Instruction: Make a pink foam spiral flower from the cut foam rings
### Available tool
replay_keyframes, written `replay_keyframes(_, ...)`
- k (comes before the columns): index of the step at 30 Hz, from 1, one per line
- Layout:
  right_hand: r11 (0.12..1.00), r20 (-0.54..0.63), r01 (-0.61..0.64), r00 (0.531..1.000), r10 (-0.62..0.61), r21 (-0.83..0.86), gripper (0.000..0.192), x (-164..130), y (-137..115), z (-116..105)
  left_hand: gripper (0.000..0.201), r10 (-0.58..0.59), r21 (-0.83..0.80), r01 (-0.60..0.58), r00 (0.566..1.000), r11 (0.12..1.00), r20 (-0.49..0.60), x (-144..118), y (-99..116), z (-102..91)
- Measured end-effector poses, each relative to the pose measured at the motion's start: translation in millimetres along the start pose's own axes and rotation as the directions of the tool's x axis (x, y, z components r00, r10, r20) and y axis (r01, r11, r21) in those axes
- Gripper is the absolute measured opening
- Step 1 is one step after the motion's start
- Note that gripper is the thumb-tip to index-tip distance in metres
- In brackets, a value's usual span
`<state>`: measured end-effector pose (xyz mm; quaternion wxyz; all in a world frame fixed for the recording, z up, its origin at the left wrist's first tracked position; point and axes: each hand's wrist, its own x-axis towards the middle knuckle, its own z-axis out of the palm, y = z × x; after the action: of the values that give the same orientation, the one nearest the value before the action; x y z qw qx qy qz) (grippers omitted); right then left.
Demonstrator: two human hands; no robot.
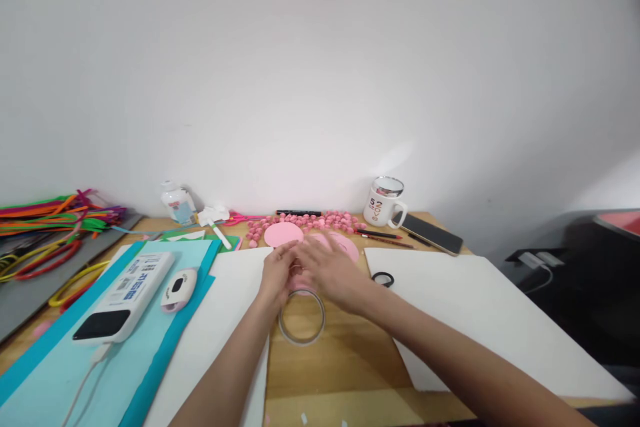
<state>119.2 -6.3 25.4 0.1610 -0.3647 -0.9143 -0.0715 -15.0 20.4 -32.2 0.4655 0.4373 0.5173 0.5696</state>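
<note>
My left hand (pixel 277 275) and my right hand (pixel 334 271) are close together over the middle of the table. The fingers of my left hand are bent inward in a pinch, and what they hold, if anything, is hidden. Slightly blurred, my right hand stretches its fingers out flat toward the left one. Pink paper (pixel 302 282) shows beneath and between them. Behind lie one pink paper circle (pixel 283 235) and a second pink circle (pixel 347 247), partly covered by my right hand. A roll of tape (pixel 281 327) lies just below my hands.
Pink crumpled paper bits (pixel 340 219) line the wall. A mug (pixel 379 207), phone (pixel 435 235) and pencils (pixel 383 234) stand or lie back right. White sheets (pixel 475 320) flank the middle. Left are blue sheets (pixel 193 253), a power bank (pixel 133 293), a bottle (pixel 179 204) and pipe cleaners (pixel 60 210).
</note>
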Motion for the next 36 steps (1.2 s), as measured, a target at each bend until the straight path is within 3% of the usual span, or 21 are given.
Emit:
replay_keyframes(3,0.963,0.217,-0.265,0.938,0.271,-0.055,0.022,-22.0,27.2,-11.5,0.021,0.071,0.184,-0.081,0.996,0.98,0.06,-0.5,4.0,-2.0)
replay_keyframes(5,0.951,0.369,-0.307,0.881,0.297,-0.034,0.019,-39.8,39.8,-16.8,0.019,0.142,0.317,-0.164,0.986,0.934,0.089,-1.2,4.5,-4.2)
replay_keyframes(8,0.939,0.45,-0.344,0.839,0.304,0.006,0.021,-60.9,47.6,-19.0,0.032,0.26,0.526,-0.332,0.943,0.783,0.209,-1.9,0.3,-6.8)
replay_keyframes(10,0.933,0.459,-0.359,0.831,0.314,0.011,0.016,-67.9,47.1,-17.7,0.035,0.287,0.613,-0.434,0.9,0.66,0.329,-1.7,-3.3,-7.7)
replay_keyframes(13,0.944,0.435,-0.331,0.85,0.297,0.003,0.017,-70.1,44.4,-15.3,0.037,0.273,0.668,-0.498,0.865,0.553,0.42,-1.3,-5.2,-7.6)
replay_keyframes(16,0.957,0.413,-0.29,0.871,0.267,-0.008,0.021,-69.9,44.1,-14.4,0.039,0.233,0.716,-0.491,0.87,0.497,0.435,-1.4,-3.2,-6.4)
replay_keyframes(23,0.957,0.435,-0.291,0.862,0.26,0.004,0.015,-76.6,48.5,-10.7,0.048,0.215,0.759,-0.503,0.864,0.413,0.456,-1.3,-2.1,-6.4)
replay_keyframes(31,0.912,0.419,-0.397,0.813,0.403,-0.106,0.025,-77.1,56.5,-17.7,0.047,0.182,0.782,-0.456,0.889,0.425,0.419,-2.3,-4.0,-5.9)
replay_keyframes(34,0.882,0.342,-0.468,0.838,0.426,0.048,0.016,-61.6,53.0,-9.0,0.045,0.174,0.769,-0.437,0.898,0.466,0.405,-1.9,-2.9,-4.5)
replay_keyframes(36,0.82,0.289,-0.502,0.856,0.428,0.273,0.013,-47.4,48.3,5.7,0.045,0.177,0.746,-0.431,0.899,0.508,0.4,-1.6,-2.6,-4.4)
